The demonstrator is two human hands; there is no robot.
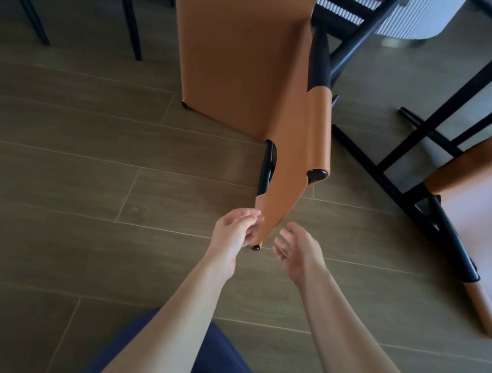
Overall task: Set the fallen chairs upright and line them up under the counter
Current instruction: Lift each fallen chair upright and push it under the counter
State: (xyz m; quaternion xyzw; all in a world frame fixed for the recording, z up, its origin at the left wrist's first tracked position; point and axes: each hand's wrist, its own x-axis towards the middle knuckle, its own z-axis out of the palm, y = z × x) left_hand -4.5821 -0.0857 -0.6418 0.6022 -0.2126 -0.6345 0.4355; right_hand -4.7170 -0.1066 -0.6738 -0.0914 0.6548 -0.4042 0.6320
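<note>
Two tan-leather, black-framed chairs are seen toppled on the floor: one chair (249,50) centrally, another chair (464,213) at right.

Nothing to read here: no words, numbers, labels or signs on the near fallen chair (240,46), on the other fallen chair (480,233), or on the floor (55,163)

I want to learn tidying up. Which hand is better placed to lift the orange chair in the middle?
Left. The left hand curls round the near back tip of the middle chair; the right hand hangs open beside it, touching nothing. The left can likely start the lift.
</note>
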